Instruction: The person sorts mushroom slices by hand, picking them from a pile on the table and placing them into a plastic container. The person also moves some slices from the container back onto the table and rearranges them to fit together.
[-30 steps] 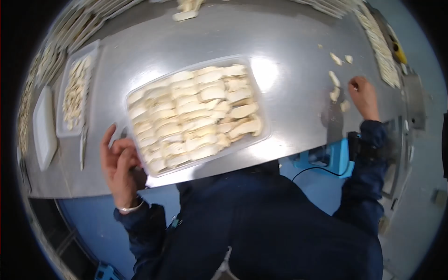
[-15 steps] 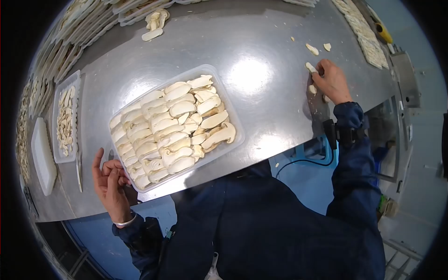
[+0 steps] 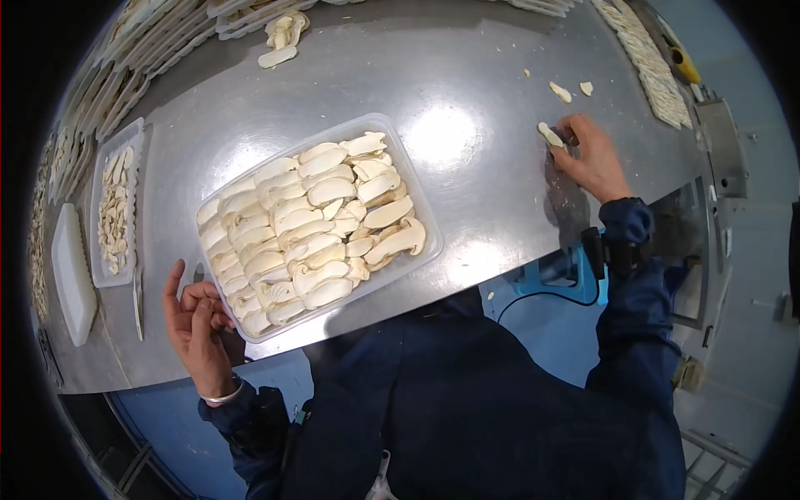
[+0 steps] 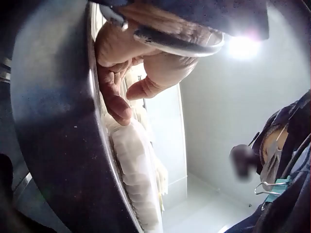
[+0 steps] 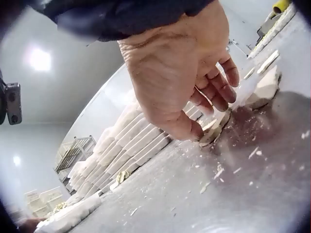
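A shallow translucent tray point(image 3: 427, 250) holds overlapping rows of pale mushroom slices point(image 3: 308, 229). My left hand point(image 3: 200, 333) is at its near left corner, index finger extended and the others loosely bent. In the left wrist view a fingertip of my left hand point(image 4: 141, 63) meets the end of the tray point(image 4: 138, 179). On the right of the table my right hand point(image 3: 596, 158) pinches a mushroom slice point(image 3: 547, 133) between thumb and fingers, low over the metal. In the right wrist view that mushroom slice point(image 5: 216, 128) is tilted at the thumb tip, and another slice point(image 5: 265, 90) lies beyond the fingers.
Loose slices point(image 3: 560, 92) lie past my right hand. A small mushroom pile point(image 3: 286, 33) sits at the back. On the left are a narrow tray of pieces point(image 3: 137, 158), a white tray point(image 3: 73, 275), a knife point(image 3: 138, 308) and stacked trays point(image 3: 158, 50).
My right hand has come down from the right onto the loose slices and now pinches one; slices beside it have left the metal there. The left hand stays at the tray corner.
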Motion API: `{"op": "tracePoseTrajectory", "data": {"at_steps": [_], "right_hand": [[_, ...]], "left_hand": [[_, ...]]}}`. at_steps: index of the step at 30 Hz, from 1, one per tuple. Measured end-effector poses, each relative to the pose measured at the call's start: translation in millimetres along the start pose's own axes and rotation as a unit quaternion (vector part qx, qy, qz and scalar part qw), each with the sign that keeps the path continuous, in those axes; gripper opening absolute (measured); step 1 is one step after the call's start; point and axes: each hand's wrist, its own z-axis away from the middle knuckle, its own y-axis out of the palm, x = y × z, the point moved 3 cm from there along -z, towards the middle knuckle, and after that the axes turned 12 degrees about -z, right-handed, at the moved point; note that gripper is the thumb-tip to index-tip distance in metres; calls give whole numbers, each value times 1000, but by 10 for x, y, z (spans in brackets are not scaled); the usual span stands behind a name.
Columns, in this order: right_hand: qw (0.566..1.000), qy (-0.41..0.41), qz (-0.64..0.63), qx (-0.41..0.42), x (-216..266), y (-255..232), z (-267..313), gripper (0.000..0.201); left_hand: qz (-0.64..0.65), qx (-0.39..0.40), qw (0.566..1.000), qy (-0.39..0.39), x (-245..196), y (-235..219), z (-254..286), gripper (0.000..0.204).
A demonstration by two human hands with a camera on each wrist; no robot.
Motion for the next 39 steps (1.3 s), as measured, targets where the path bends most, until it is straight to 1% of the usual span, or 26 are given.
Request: {"op": "tracePoseTrajectory", "data": {"at_steps": [3,6,9,13,16,17,18,21,26,33,37,39], "right_hand": [[999,27,22,3,-98,41,-15,19],[999,34,-6,-6,-70,78,-20,19],[999,-39,-22,-30,229,99,-29,18],[979,-193,-70,-8,1244,233,8,21],[949,-302,-86,22,1826,462,57,22],[944,-313,-98,40,1940,551,48,22],[941,-320,-104,41,2012,627,30,22],[936,-334,-99,55,2159,786,-17,22],[933,-345,-91,58,2227,887,-51,21],[935,-339,-77,75,2229,935,-67,20],[934,-343,-78,65,2212,959,-69,22],[935,-341,-84,58,2209,942,-62,23]], "left_hand": [[3,2,1000,5,-6,-2,8,51],[8,5,1000,9,-9,3,10,50],[21,5,1000,3,-8,-2,15,50],[2,1,1000,4,-62,45,24,48],[6,3,1000,2,-68,29,24,48],[13,6,1000,1,-63,17,21,50],[22,9,1000,0,-58,13,21,51],[32,14,999,5,-61,16,23,51],[36,15,999,3,-57,17,22,51],[49,17,999,2,-48,16,20,51],[53,21,998,4,-44,17,17,52],[42,12,999,-10,-58,15,21,52]]}}
